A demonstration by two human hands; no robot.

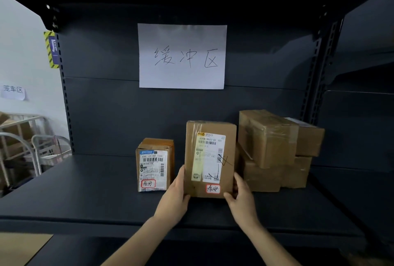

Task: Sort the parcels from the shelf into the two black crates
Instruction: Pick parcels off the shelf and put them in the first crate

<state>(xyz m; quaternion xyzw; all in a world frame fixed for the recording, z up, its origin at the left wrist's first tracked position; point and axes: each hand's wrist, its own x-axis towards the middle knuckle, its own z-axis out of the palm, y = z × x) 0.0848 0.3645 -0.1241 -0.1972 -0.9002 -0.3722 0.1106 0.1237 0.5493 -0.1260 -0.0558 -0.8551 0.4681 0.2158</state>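
Observation:
A tall brown cardboard parcel (210, 159) with a white shipping label and a red-bordered tag stands upright on the dark shelf (85, 191). My left hand (175, 193) grips its lower left edge and my right hand (241, 193) grips its lower right corner. A smaller upright parcel (154, 164) with a printed label stands just to the left, apart from my left hand. To the right, a stack of brown parcels (277, 150) sits against the back panel. No black crate is in view.
A white paper sign (182, 56) with handwriting is fixed to the shelf's back panel. Slotted uprights (319, 69) frame the bay. At far left, beyond the shelf, stand metal trolley frames (25, 150) and a table.

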